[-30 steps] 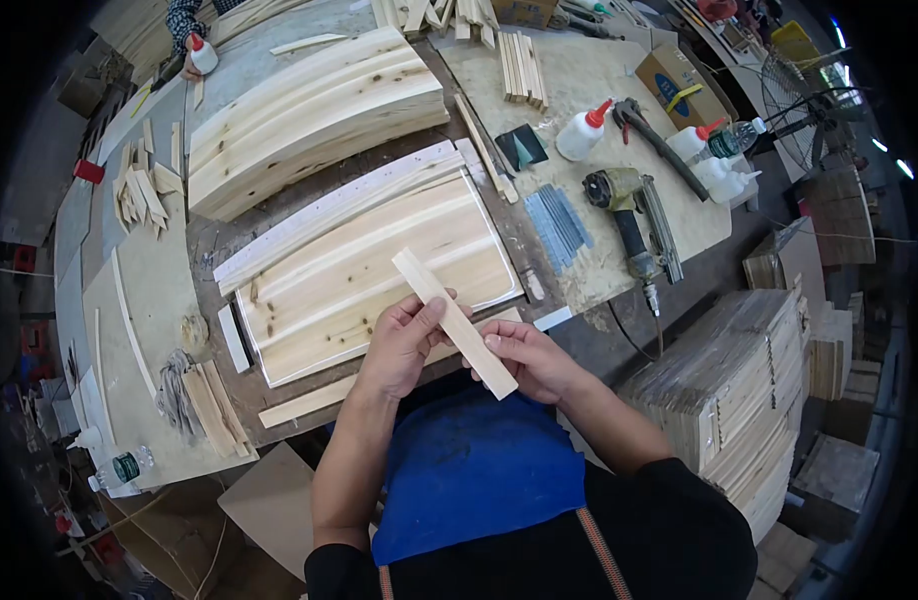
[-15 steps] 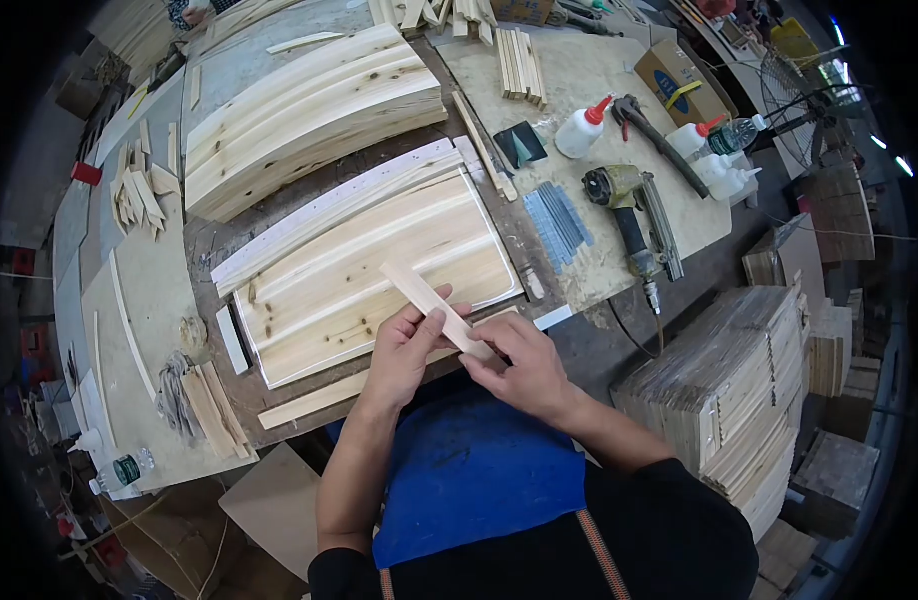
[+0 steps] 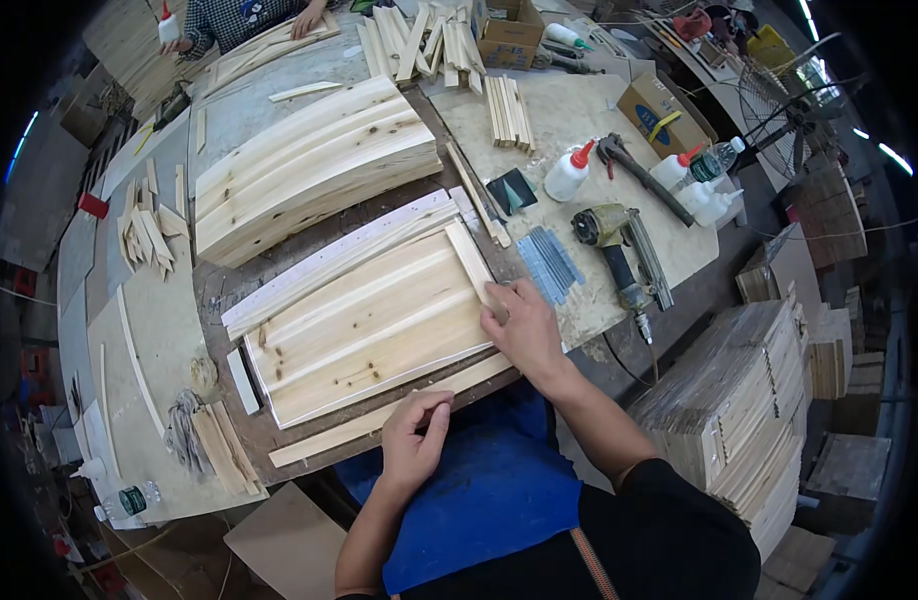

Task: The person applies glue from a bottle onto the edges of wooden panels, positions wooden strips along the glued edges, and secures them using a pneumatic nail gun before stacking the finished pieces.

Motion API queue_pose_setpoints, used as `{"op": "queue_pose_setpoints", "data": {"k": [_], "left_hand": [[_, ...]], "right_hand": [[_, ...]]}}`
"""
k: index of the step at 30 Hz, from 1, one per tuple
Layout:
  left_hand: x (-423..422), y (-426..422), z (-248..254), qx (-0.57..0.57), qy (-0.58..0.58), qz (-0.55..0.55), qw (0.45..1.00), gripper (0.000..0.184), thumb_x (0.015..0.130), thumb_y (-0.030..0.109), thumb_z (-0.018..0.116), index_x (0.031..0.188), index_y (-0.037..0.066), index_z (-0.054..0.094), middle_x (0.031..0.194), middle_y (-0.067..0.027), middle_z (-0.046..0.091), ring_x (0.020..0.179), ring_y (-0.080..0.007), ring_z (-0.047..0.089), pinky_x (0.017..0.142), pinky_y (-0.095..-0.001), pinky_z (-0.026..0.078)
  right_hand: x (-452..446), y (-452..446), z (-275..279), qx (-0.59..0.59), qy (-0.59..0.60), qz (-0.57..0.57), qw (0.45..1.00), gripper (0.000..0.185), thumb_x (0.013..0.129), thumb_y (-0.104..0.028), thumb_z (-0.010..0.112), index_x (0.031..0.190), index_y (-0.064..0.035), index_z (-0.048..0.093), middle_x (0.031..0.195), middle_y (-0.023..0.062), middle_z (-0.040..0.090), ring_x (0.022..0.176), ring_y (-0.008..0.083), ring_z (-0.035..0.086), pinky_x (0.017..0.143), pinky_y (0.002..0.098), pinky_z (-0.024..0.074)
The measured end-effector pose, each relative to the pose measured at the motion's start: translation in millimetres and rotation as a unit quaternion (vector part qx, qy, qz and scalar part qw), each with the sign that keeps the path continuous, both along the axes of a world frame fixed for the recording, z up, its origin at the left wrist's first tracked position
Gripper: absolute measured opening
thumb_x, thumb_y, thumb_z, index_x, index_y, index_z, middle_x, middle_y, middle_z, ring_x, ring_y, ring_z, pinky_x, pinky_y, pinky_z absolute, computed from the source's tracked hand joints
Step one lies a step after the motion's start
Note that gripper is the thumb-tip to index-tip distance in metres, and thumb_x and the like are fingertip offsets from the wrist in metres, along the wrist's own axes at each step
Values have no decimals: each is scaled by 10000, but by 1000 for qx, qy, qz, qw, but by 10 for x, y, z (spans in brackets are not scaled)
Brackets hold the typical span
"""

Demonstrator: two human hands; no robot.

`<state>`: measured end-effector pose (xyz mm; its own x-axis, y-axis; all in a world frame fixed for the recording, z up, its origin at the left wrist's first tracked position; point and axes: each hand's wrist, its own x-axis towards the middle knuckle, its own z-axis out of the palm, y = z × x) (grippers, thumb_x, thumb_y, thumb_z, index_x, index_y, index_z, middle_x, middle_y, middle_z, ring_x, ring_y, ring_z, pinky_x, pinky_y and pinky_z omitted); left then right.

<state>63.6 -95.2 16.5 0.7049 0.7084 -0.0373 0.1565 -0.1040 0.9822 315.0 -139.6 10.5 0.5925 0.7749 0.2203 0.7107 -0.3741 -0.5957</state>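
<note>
A pale wooden panel (image 3: pixel 369 330) with knots lies on the workbench in front of me, a thin white line running along its edges. My right hand (image 3: pixel 524 330) grips the near end of a short wooden strip (image 3: pixel 467 262), which lies along the panel's right edge. My left hand (image 3: pixel 416 435) is loosely curled at the bench's front edge, with nothing visible in it. It is nearest to a long wooden strip (image 3: pixel 324 440) lying along the panel's front side. A narrow light strip (image 3: pixel 243 381) rests at the panel's left end.
Stacked curved boards (image 3: pixel 319 170) stand behind the panel. To the right are a nail gun (image 3: pixel 619 250), blue-grey nail strips (image 3: pixel 551 264), a red-capped glue bottle (image 3: pixel 569 175) and a hammer (image 3: pixel 644 175). A co-worker's hand (image 3: pixel 309 20) rests on wood across the bench.
The short strip went from both hands above the panel to its right edge, under my right hand. My left hand let go and drew back toward me. The view tilted up, showing the co-worker more.
</note>
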Motion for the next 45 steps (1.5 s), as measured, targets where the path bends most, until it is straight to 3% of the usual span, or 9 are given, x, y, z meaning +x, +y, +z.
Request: {"op": "queue_pose_setpoints", "data": {"k": [17,20,25,27,29,31,33,42,45], "left_hand": [[-211,-27,-1,59,22,22,998,129,1024,73,717,1128,31,781,1039,-125,784,961,-250,751,872,-342,577],[-356,20,-3,97,16,62,993,133,1014,78,730,1128,42,790,1028,-130,783,950,-270,750,854,-347,577],[-905,160,54,116,43,192,974,134,1014,80,739,1127,35,794,1021,-133,780,935,-272,745,850,-340,575],[-1183,277,90,143,93,307,936,126,1015,78,743,1114,22,797,1018,-142,775,921,-272,741,840,-328,572],[-1553,478,13,220,193,429,855,178,974,123,778,1130,40,777,1044,-145,750,992,-341,708,886,-422,568],[-1963,702,-7,336,361,461,737,315,934,138,811,1229,41,752,1115,-158,721,1089,-372,662,960,-463,546],[-2258,880,-116,349,432,497,667,394,901,147,831,1263,34,724,1152,-169,697,1140,-398,623,1003,-490,521],[-2527,1017,-28,262,457,465,711,379,885,127,846,1224,5,728,1083,-157,700,1013,-364,661,948,-454,544],[-2587,1066,-28,135,366,540,746,353,897,92,851,1215,-4,731,922,-87,712,816,-206,689,791,-353,562]], "right_hand": [[93,190,-3,-68,-62,-6,996,319,889,-132,782,1195,-39,791,1052,224,688,964,428,701,851,485,586],[113,196,-91,-43,-69,4,997,312,914,-118,794,1201,3,785,1012,206,672,862,372,687,793,451,569],[124,186,-90,-59,-69,33,995,308,964,-125,757,1241,9,773,1044,171,651,897,338,663,834,427,553],[147,193,-115,-61,-65,27,996,308,974,-126,747,1250,9,771,1054,167,649,910,335,662,844,423,552],[185,188,-125,-89,-94,41,991,333,983,-122,738,1290,5,752,1075,159,643,918,321,656,849,413,551],[187,168,-85,-105,-110,46,987,346,987,-120,734,1311,4,742,1085,155,640,922,314,653,852,408,551],[153,175,-14,-88,-72,29,993,383,984,-102,732,1354,-3,712,1108,147,639,932,293,643,854,396,547],[-250,-98,185,16,20,102,994,455,942,-24,742,1391,-26,671,1174,123,648,937,228,631,824,364,536],[-389,-146,303,-11,56,123,991,428,947,-37,750,1370,-29,683,1200,158,653,934,258,659,835,379,559]]}}
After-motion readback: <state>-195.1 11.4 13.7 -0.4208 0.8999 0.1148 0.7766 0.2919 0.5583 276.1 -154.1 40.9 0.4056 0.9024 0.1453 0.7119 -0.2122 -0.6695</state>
